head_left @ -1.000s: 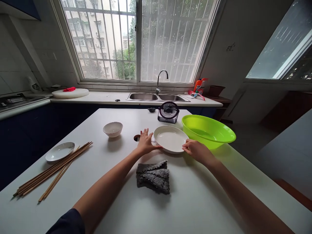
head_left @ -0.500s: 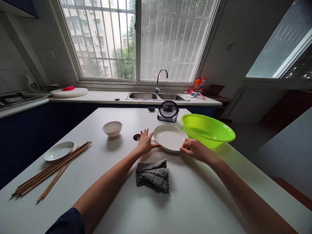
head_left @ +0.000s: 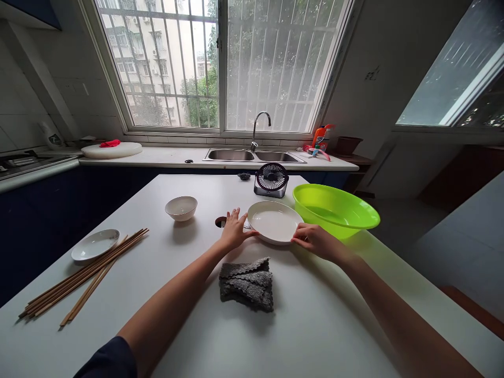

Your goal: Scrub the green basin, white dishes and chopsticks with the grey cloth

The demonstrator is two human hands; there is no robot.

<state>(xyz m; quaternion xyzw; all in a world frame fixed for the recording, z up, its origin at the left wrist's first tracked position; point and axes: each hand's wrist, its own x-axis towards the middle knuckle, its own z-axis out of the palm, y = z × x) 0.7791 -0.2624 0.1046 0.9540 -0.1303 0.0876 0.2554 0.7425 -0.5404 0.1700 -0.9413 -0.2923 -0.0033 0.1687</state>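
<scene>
A white round plate (head_left: pixel 274 222) sits at the middle of the table. My left hand (head_left: pixel 235 231) is at its left edge with fingers spread and the thumb against the rim. On the other side my right hand (head_left: pixel 315 240) pinches the plate's near right rim, fingers curled. Nearer to me lies a folded grey cloth (head_left: pixel 247 286), touched by neither hand. Just behind the plate stands a small black fan (head_left: pixel 271 177), and a bright green basin (head_left: pixel 334 207) is close beside it on the right.
On the left are a white bowl (head_left: pixel 181 208), a small oval dish (head_left: pixel 95 244) and a bundle of wooden chopsticks (head_left: pixel 88 273). A dark scouring pad (head_left: pixel 244 176) lies at the table's far edge. Beyond it, a double sink (head_left: pixel 255 156) is set in the counter.
Almost nothing differs. The plate's near rim sits very slightly higher in view, and my right fingers have closed a little more on it.
</scene>
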